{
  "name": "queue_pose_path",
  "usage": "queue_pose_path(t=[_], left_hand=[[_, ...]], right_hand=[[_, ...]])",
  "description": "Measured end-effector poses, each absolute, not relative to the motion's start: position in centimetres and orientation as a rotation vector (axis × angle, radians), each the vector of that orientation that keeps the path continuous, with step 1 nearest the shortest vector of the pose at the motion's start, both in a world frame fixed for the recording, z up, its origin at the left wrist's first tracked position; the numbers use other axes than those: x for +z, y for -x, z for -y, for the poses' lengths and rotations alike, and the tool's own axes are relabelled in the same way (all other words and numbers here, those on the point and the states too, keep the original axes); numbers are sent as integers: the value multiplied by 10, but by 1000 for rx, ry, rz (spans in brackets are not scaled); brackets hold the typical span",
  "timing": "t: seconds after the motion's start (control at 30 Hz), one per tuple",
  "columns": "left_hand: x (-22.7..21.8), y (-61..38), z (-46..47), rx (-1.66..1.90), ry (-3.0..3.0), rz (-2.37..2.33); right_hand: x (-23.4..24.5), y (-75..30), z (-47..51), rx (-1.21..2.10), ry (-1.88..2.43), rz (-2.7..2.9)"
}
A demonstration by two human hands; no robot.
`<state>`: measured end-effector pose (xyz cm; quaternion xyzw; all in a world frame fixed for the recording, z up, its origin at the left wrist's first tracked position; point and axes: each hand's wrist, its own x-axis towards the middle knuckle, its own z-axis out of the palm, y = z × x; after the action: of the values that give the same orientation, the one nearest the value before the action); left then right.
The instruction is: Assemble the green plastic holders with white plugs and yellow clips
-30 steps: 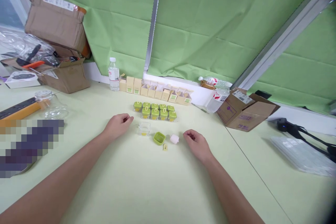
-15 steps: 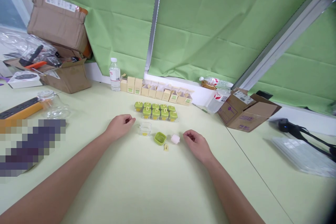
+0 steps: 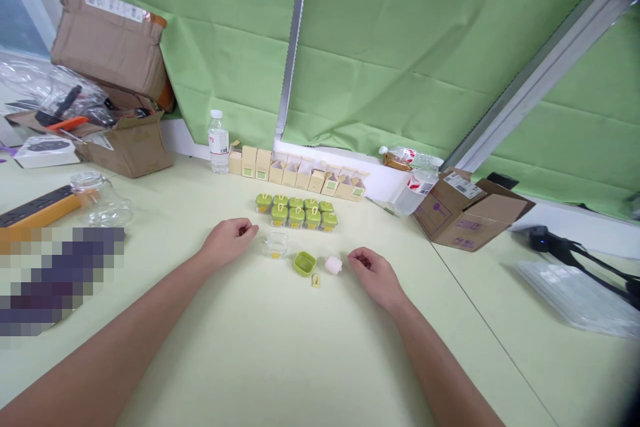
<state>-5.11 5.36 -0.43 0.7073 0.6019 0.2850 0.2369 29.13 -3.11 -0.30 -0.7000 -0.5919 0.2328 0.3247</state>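
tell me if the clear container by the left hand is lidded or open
Open: the clear container shows no lid, unlike the green-lidded containers behind.

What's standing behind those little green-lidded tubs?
Behind the green-lidded tubs stands a row of small cream boxes, several with open tops. The boxes hide whatever is directly behind them.

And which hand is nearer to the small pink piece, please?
Right. The right hand is just to the right of the pink piece, not touching it; the left hand is farther, to its left, beyond the clear container.
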Motion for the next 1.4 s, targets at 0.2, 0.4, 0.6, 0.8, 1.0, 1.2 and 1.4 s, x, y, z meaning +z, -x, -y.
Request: queue_pose_path(t=[0.2, 0.4, 0.6, 0.8, 1.0, 1.2, 1.4], left_hand=[[-5, 51, -54, 788, -1945, -1643], [-5, 51, -54, 812, -1955, -1621], [-2, 51, -52, 890, -1943, -1603], [20, 45, -32, 1284, -2271, -1365], [27, 5, 6, 969, -2867, -880], [20, -17, 13, 692, -3037, -755], [18, -15, 15, 747, -3008, -684]], right_hand=[[-4, -292, 31, 621, 1828, 1550], [-3, -291, 32, 630, 1820, 1544], [-4, -292, 31, 637, 1786, 1508], [-4, -293, 27, 528, 1747, 1324], [8, -288, 34, 381, 1775, 1063], [30, -255, 58, 473, 1652, 1223], [24, -214, 82, 313, 1643, 2104]])
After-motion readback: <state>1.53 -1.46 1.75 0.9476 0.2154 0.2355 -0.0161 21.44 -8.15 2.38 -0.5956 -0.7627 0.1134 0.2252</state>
